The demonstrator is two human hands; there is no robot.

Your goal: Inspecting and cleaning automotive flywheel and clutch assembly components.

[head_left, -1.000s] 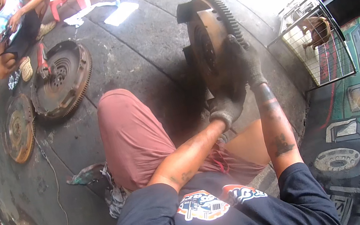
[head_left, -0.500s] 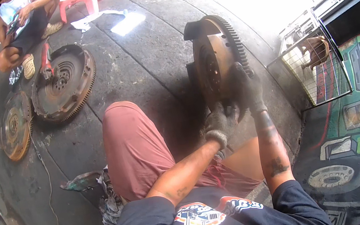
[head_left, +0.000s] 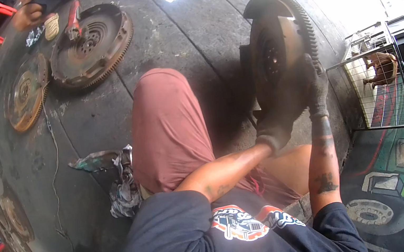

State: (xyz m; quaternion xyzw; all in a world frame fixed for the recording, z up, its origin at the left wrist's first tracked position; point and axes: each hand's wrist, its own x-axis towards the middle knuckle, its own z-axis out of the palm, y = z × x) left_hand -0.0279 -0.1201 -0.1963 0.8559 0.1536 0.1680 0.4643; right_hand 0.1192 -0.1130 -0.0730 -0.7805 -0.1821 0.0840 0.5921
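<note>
A rusty flywheel (head_left: 279, 49) with a toothed rim stands on edge in front of me, to the right of my bent knee. My right hand (head_left: 316, 86), in a dark glove, is closed round its toothed right side. My left hand (head_left: 276, 130), in a grey glove, is at the flywheel's lower face. Motion smears its fingers, and whether they hold anything is hidden. A dark haze hangs about the wheel's lower part.
Two more flywheels lie at the far left, one brown (head_left: 25, 94) and one larger (head_left: 93, 50) with a red power tool (head_left: 73, 22) on it. Crumpled rags (head_left: 125, 184) lie left of my knee. A wire cage (head_left: 378, 91) holding a brown dog (head_left: 383, 68) stands right. Another person's hand (head_left: 28, 15) shows far left.
My view has turned left and downward, so the floor items sit higher and farther right in the picture. Both hands stay at the flywheel; the left one is now more blurred.
</note>
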